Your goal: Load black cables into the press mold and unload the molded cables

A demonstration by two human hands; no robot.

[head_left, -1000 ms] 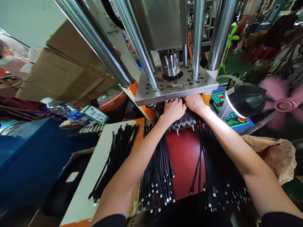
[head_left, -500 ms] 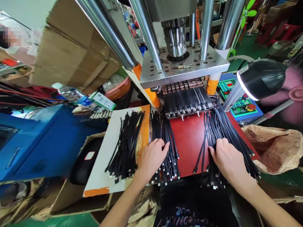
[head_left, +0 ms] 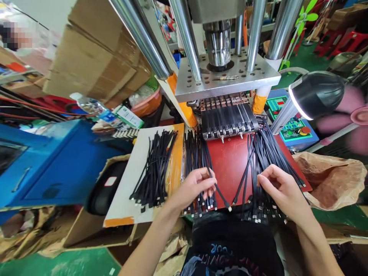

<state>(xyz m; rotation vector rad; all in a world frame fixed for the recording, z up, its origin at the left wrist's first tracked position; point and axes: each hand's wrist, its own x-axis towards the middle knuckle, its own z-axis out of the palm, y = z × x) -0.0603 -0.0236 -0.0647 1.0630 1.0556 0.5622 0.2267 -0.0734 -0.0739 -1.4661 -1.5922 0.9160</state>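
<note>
My left hand [head_left: 195,186] is closed on a short flat black cable [head_left: 222,196], held between thumb and fingers. The cable's metal plug end points down and right over the red board. Under this hand lies a bunch of similar cables [head_left: 192,153]. My right hand [head_left: 283,189] has thumb and forefinger pinched together over the right-hand pile of cables [head_left: 268,153]; whatever is between those fingertips, if anything, cannot be made out. Ahead of both hands, a black fixture [head_left: 230,122] holds several cables side by side, plugs facing me.
Above the fixture is a press with a thick steel plate [head_left: 227,86] and steel columns. Another cable bundle [head_left: 156,168] lies on a white board [head_left: 122,191] at left. At right are a lamp [head_left: 319,94], a control box [head_left: 299,132] and a paper bag [head_left: 339,180].
My left hand has moved slightly right and now has one cable drawn out from the bunch. My right hand has lifted a little and turned over its pile. The view has shifted slightly.
</note>
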